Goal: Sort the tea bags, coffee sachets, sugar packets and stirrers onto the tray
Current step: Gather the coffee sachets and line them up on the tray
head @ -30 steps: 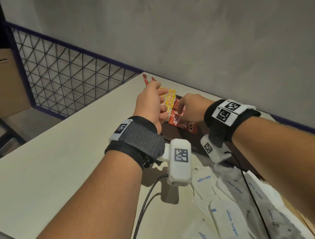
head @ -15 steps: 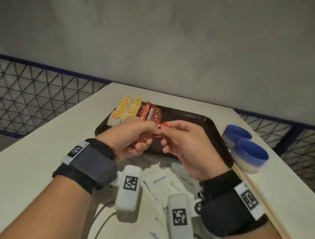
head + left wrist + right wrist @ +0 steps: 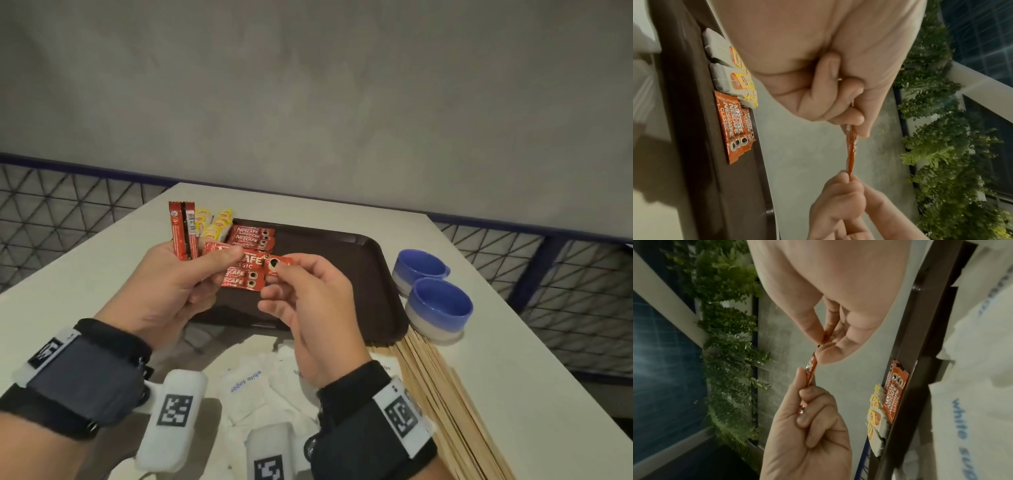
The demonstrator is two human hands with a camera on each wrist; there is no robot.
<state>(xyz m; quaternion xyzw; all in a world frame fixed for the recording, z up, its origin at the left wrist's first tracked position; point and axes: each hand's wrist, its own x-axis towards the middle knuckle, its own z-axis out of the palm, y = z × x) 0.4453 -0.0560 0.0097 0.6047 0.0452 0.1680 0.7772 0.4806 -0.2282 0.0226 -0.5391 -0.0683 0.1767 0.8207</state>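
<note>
Head view, red Nescafé coffee sachet [image 3: 250,262], flat, glossy

Your left hand [image 3: 168,291] grips two upright red sachets [image 3: 183,230] and pinches the left end of a red coffee sachet [image 3: 251,261]. Your right hand [image 3: 310,308] pinches its right end, above the brown tray [image 3: 370,274]. Tray's far left: yellow tea bags [image 3: 215,222], then coffee sachets [image 3: 253,236]. Near the hands, more sachets [image 3: 241,281]. White sugar packets [image 3: 246,380] lie near you; wooden stirrers [image 3: 442,387] to the right; two blue cups [image 3: 435,301] just right of the tray, on the pale table [image 3: 513,359]
</note>
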